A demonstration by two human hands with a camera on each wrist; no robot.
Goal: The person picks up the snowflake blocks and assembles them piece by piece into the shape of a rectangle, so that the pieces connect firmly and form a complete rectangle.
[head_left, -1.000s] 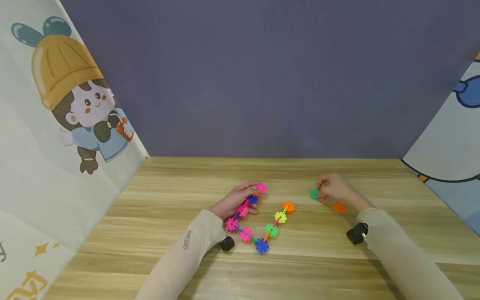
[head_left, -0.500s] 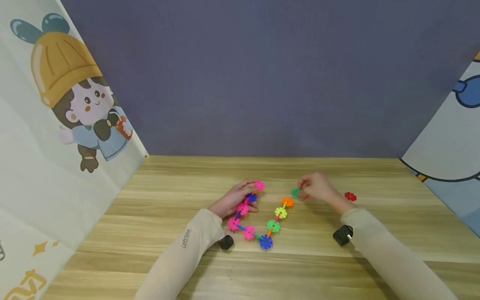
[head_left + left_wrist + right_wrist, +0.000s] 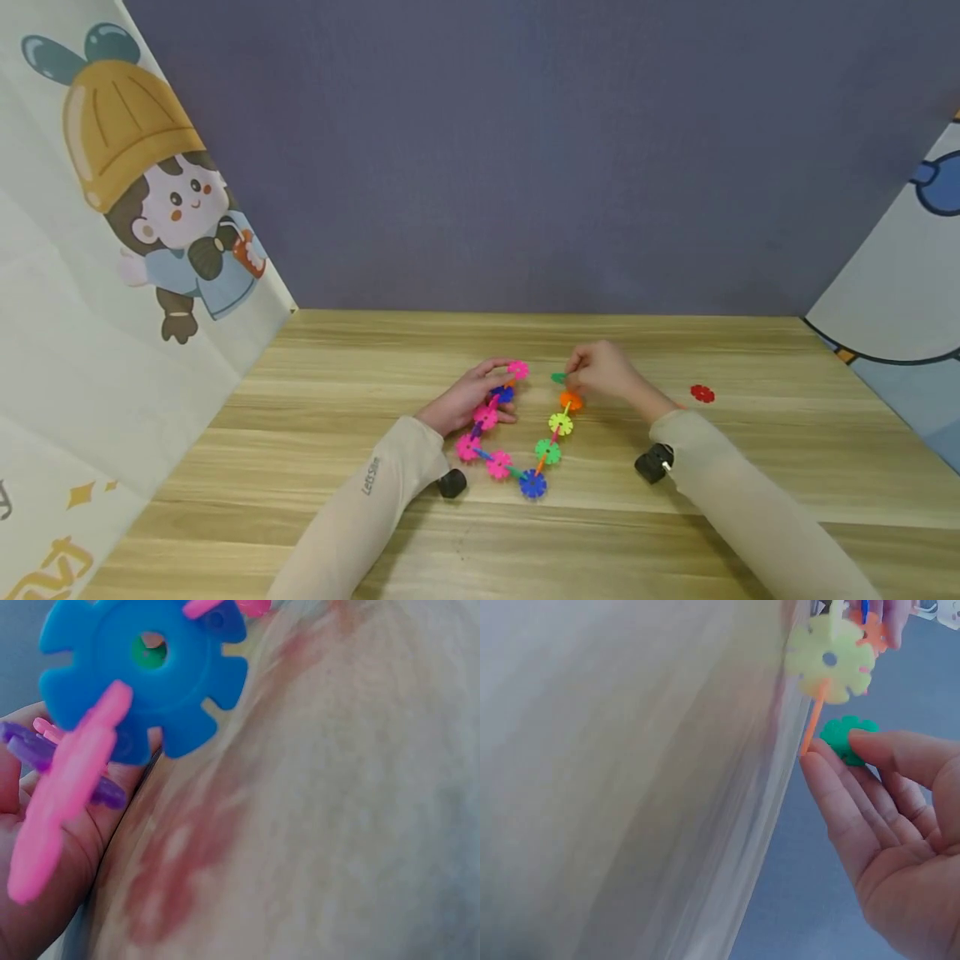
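A U-shaped chain of interlocking notched plastic discs, pink, blue, green, yellow and orange, lies on the wooden table [image 3: 480, 550] in the head view. My left hand [image 3: 465, 402] grips its left arm, near a blue disc [image 3: 180, 697] and a pink disc [image 3: 67, 787]. In the right wrist view, a loose green disc [image 3: 847, 739] is pinched between thumb and fingers of my right hand [image 3: 606, 371]. That hand is over the chain's right end, fingertips right at the orange disc [image 3: 572, 401]. Below it on the chain comes a yellow disc [image 3: 830, 656].
A red disc [image 3: 702, 393] lies on the table to the right of my right hand. A sliver of orange [image 3: 681, 407] shows behind the right wrist. A dark panel [image 3: 540, 167] stands along the table's back edge, with printed cloth [image 3: 60, 333] on the left.
My right hand has moved left with the green disc, up to the chain's orange end. The red disc has come into view behind it. The left hand has stayed on the chain.
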